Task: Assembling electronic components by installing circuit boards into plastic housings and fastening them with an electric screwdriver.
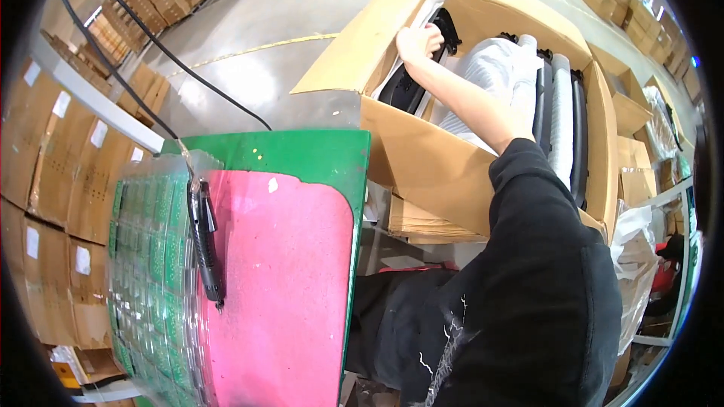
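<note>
My right hand (420,43) reaches into a large open cardboard box (430,173), its bare forearm crossing above the contents. Its fingers are curled over the upper part of a long black plastic part (402,92) that stands at the box's left wall beside a white foam sheet. The palm side is hidden. Several more dark parts (579,139) stand upright to the right, with grey-white foam wrap (560,117) between them. A bulky wrapped piece (483,68) sits in the middle, partly behind my arm. My left hand does not appear.
To the left is a green workbench (279,148) with a pink mat (286,256). A black electric screwdriver (204,241) on a cable lies beside clear trays of green circuit boards (154,256). Stacked cartons (64,151) stand farther left. Clear plastic wrapping (635,256) hangs at the right.
</note>
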`<action>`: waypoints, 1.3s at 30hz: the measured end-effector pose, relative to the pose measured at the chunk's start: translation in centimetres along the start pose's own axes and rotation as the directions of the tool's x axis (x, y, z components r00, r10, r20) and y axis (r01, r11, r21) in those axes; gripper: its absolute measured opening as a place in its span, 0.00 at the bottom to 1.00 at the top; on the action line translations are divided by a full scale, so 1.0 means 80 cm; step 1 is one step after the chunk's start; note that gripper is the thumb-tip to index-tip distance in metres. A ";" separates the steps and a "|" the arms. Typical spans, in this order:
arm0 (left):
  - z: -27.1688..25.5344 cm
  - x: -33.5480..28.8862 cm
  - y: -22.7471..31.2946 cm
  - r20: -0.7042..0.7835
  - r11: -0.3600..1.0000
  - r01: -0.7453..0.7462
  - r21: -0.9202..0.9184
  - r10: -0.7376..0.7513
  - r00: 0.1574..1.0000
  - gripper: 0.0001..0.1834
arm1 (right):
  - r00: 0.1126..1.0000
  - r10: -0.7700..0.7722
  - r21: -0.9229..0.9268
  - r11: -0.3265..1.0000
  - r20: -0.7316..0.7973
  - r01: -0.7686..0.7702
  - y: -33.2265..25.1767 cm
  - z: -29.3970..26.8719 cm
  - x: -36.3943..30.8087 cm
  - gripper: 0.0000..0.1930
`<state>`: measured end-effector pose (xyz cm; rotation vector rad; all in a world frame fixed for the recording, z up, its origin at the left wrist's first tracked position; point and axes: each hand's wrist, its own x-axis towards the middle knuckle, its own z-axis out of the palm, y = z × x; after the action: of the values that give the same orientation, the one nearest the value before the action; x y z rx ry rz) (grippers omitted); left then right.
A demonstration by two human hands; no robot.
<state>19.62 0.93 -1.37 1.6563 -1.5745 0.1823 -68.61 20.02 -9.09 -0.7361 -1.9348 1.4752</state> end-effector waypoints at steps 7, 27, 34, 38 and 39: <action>0.026 0.021 -0.006 0.049 0.981 -0.123 -0.147 0.132 0.990 0.16 | 0.938 0.347 -0.386 0.863 -0.016 -0.326 0.151 0.012 0.041 0.30; -0.112 0.052 0.143 -0.441 0.798 -0.397 -0.453 0.186 0.878 0.31 | -0.133 0.058 -0.040 0.990 0.989 0.133 0.045 0.139 -0.526 0.25; -0.116 0.063 0.175 -0.561 0.681 -0.693 -0.236 0.487 0.669 0.24 | -0.263 -0.042 0.124 0.945 0.964 0.303 0.009 0.009 -0.451 0.24; -0.110 0.079 0.210 -0.595 0.598 -0.723 -0.345 0.456 0.661 0.22 | -0.150 -0.163 0.199 0.945 0.975 0.260 -0.047 -0.094 -0.283 0.24; -0.112 0.094 0.211 -0.624 0.545 -0.760 -0.354 0.468 0.626 0.21 | -0.102 -0.213 0.231 0.949 0.972 0.214 -0.050 -0.130 -0.259 0.24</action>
<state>10.04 2.90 16.67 0.4181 -1.5612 0.3867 -47.34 10.65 -5.55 1.2425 -2.7877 1.9628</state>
